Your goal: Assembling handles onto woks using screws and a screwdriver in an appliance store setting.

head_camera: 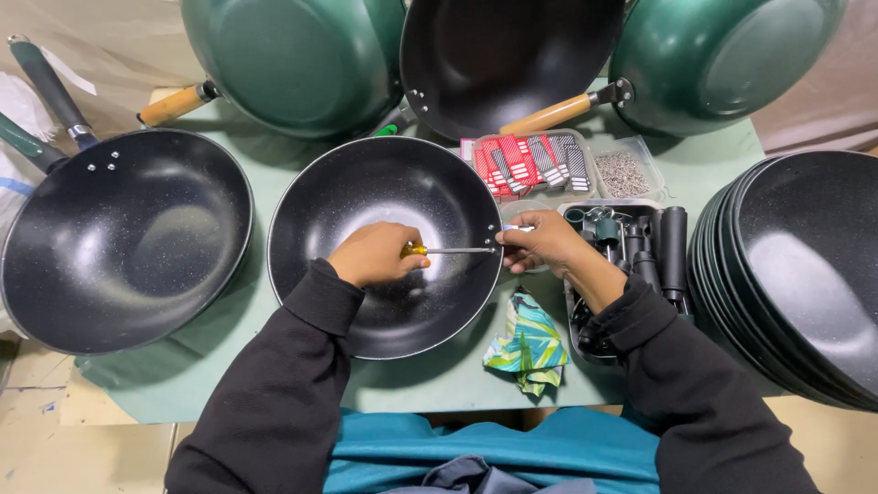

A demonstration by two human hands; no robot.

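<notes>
- A cookware assembly workshop: handle-less pans [805,274] stacked right of the hands.
- Finished woks [302,55] beyond them.
- Trays of screws [624,172] and handle parts [640,247] beside the right hand.

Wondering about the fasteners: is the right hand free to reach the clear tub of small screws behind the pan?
Probably not straight away: the right hand is pinching the pan rim, though nothing blocks the path to the tub of screws just beyond it.

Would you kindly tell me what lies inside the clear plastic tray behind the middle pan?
Red-and-grey striped packets fill the clear plastic tray; whatever lies beneath them is covered.
</notes>
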